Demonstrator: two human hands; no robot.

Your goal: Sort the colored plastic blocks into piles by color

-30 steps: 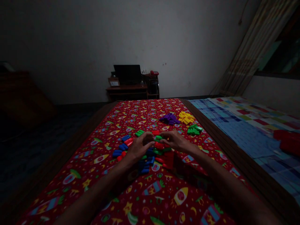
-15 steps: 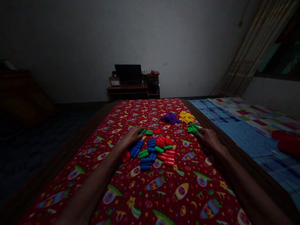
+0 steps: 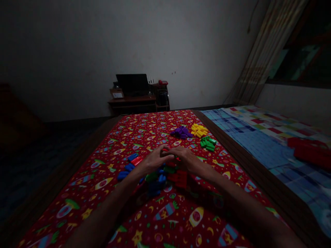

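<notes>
Head view: cupping left hand (image 3: 157, 159) and right hand (image 3: 187, 159) together above red pieces (image 3: 181, 179) nearer the right, any hold hidden.

Blue plastic pieces (image 3: 125, 172) lay in scattered clusters on rocket-print cloth (image 3: 155, 227), red pieces (image 3: 180, 178) lay side by side nearby, purple pieces (image 3: 181, 132) sat heaped farther off, yellow pieces (image 3: 199, 130) were piled beside, green pieces (image 3: 207, 143) nearer.

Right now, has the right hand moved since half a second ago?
Yes, leftward: the right hand has gone from the green pile to beside the left hand.
</notes>
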